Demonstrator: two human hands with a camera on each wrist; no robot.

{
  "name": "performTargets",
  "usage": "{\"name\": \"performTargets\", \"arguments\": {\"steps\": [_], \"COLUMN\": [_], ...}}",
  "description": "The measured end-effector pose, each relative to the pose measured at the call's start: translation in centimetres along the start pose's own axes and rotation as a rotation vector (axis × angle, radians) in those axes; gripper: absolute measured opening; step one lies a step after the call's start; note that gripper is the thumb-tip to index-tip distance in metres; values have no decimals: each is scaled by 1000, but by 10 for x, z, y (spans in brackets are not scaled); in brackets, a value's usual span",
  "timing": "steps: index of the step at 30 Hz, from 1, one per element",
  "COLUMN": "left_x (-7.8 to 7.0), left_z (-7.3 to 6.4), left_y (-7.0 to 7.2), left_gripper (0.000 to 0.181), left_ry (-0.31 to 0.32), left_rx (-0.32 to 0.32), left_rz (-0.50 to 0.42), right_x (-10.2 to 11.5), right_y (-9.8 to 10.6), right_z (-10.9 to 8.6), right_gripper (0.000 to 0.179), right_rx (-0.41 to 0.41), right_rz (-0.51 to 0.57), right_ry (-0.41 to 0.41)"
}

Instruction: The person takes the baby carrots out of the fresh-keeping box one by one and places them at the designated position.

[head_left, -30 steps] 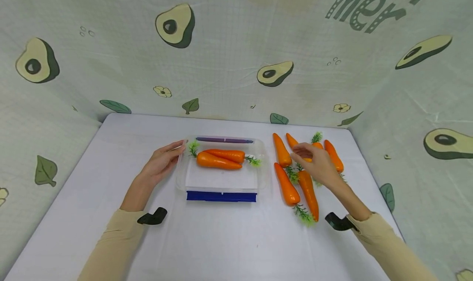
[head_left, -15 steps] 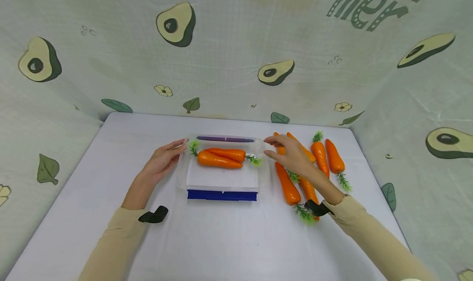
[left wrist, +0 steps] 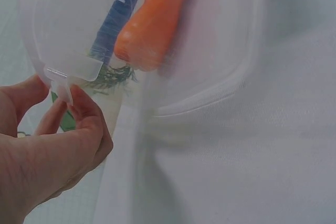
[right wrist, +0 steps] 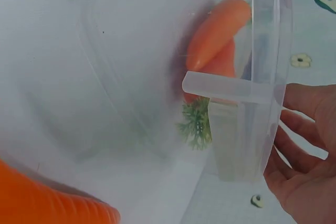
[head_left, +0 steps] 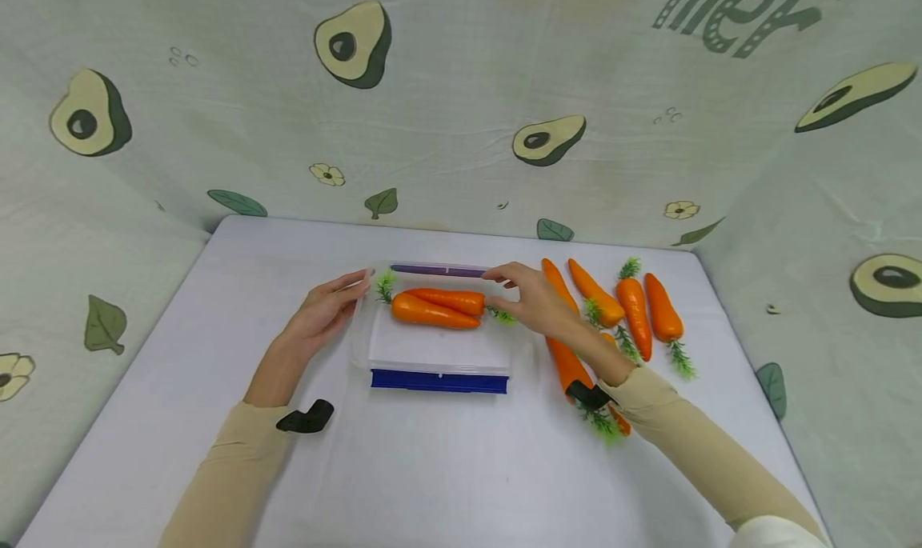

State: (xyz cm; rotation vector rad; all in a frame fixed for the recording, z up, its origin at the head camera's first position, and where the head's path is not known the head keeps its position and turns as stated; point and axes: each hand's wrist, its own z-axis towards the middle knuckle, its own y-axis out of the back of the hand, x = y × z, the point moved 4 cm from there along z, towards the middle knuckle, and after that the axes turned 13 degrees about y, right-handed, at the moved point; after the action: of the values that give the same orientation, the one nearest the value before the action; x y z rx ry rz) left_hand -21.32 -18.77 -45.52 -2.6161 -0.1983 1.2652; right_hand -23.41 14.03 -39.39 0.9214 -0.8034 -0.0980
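Note:
A clear plastic box [head_left: 439,356] with blue clips stands on the white table, and two orange carrots [head_left: 435,314] with green tops lie in it. At the box's left end, my left hand [head_left: 324,316] pinches a clear tab [left wrist: 62,90] on the rim between thumb and fingers. Over the right end of the box is my right hand [head_left: 529,296], its thumb and fingers apart with nothing seen between them. Its fingertips overlap the leafy top of one carrot in the head view. The right wrist view shows these fingers [right wrist: 299,135] just beyond the clear wall.
To the right of the box lie several loose carrots [head_left: 635,316], some partly hidden under the right forearm. A pale cloth [head_left: 446,116] printed with avocados hangs behind the white table [head_left: 446,468] and at its sides.
My right hand has moved left from over the loose carrots to the right end of the box. The left hand keeps its place at the rim. The head view has shifted slightly.

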Motion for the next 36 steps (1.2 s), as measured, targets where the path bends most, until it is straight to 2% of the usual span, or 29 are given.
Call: {"name": "performTargets", "arguments": {"steps": [6,11,16,21,25,29,36], "left_x": [-1,-1,-1,-1,-1,0,0], "left_z": [0,-1,-1,-1,-2,-3,-4], "left_y": [-2,-4,-5,-3,-3,-3,-3], "left_gripper": [60,60,60,60,60,60,60], "left_ry": [-14,-18,-18,-21,-20,-19,-20], "left_rx": [23,33,26,23,22,20,23], "left_rz": [-33,-14,-5,-12,-9,-5,-4], "right_x": [0,-2,0,1,3,3,5], "right_y": [-12,-20,-25,-34,-43,-47,-48], "right_z": [7,9,12,16,20,21,21], "right_gripper": [39,39,39,42,44,44,42], "right_rx": [63,88,121,197,253,263,272], "right_rz": [6,-10,-63,-116,-196,-248,-220], "right_ry": [-19,6,5,-47,-46,-37,-16]}}
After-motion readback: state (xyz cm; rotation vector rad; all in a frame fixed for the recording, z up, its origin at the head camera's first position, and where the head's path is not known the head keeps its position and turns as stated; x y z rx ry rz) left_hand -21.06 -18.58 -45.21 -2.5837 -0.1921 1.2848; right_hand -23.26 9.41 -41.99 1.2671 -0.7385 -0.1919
